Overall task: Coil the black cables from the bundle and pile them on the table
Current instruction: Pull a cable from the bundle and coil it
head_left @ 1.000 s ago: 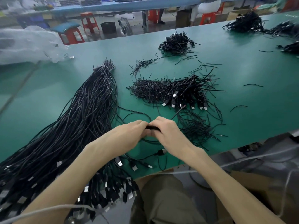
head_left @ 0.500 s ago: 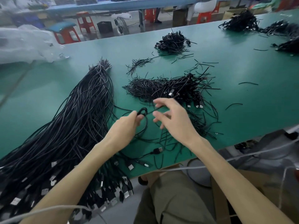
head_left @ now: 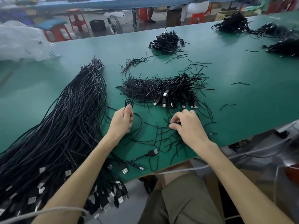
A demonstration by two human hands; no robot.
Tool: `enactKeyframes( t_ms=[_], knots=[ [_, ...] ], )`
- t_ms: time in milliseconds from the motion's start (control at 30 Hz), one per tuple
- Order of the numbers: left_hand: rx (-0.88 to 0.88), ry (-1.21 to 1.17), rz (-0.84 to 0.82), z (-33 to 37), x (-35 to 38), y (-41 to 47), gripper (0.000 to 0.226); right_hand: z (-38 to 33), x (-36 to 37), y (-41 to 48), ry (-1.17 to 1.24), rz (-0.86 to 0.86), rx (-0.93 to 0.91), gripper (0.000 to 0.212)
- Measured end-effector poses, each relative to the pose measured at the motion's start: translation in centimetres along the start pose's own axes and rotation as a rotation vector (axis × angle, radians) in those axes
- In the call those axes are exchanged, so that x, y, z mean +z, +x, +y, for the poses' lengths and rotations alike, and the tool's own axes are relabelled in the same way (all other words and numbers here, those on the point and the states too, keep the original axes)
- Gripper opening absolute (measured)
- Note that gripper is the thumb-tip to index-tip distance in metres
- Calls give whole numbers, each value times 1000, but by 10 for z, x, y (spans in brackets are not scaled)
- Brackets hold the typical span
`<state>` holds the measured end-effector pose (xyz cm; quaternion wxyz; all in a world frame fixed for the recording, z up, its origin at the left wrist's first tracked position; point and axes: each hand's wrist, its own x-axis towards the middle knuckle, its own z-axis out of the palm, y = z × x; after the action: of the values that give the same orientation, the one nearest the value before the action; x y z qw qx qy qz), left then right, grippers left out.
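Above the pinching fingers (head_left: 129,108) of the left hand (head_left: 121,122) stands a cable loop (head_left: 129,102); right hand (head_left: 190,127) grip unclear.

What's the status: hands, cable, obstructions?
Left hand pinches small cable loop, rest trailing on table. Right hand curled over loose ties, grip unclear. Nothing blocking path to coiled pile.

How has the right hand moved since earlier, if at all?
Yes. The right hand parted rightward from the left hand and now rests just nearside of the pile of coiled black cables.
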<state>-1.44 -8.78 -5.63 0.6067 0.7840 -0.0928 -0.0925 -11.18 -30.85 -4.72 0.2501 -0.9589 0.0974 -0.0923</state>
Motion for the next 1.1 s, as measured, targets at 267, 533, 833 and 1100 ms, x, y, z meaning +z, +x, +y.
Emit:
enactKeyframes(
  t_ms=[267,533,833,1100],
  knots=[
    [-1,11,-35,-3,0,1,43,-6,4,9,187,151,43,6],
    [10,0,-51,-1,3,-1,42,-43,15,4,535,194,-165,5],
    [54,-46,-73,2,3,-5,40,-80,34,19,1332,-26,-134,6],
    [86,8,-101,-2,2,-3,40,-79,42,18,1308,-102,-58,8]
  ],
)
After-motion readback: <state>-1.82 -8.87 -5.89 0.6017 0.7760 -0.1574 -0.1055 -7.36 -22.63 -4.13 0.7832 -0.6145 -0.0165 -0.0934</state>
